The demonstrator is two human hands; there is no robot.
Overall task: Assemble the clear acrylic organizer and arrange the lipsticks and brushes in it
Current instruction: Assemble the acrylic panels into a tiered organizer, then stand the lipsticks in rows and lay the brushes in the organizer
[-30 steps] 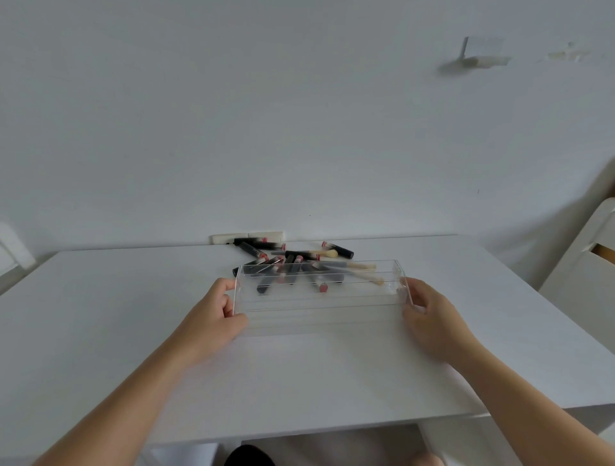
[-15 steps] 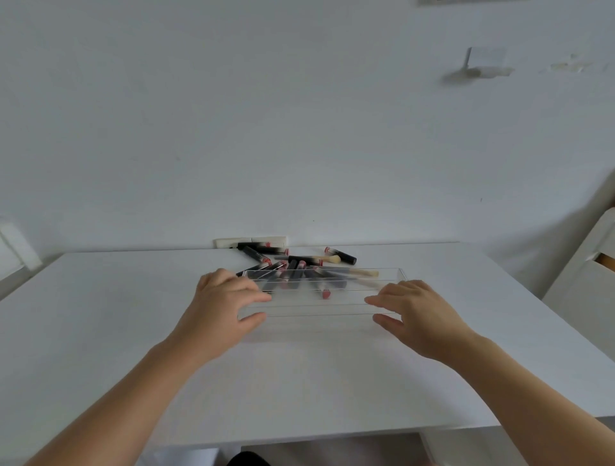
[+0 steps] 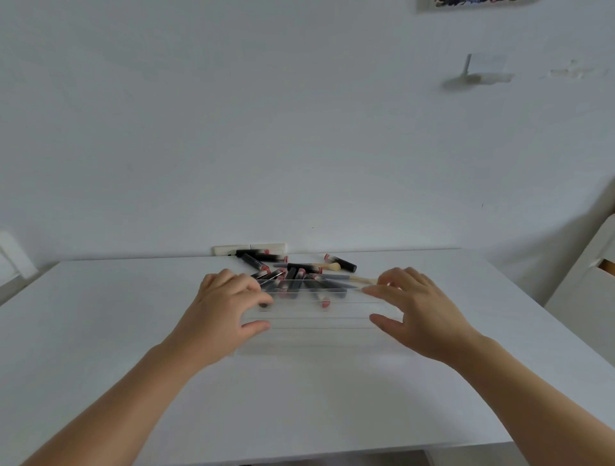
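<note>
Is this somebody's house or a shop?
Probably a room at home, though I can't be sure. A plain white table stands against a bare white wall, a heap of lipsticks lies near the wall, and a picture's edge hangs high up.

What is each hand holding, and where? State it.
Left hand and right hand lie over the ends of the clear acrylic organizer; a firm grip cannot be told.

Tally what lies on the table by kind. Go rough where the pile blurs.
Clear organizer: 1
Brushes: 2 with pale handles showing
Lipsticks: about 10; the pile is overlapped and blurred
Total: about 13
</note>
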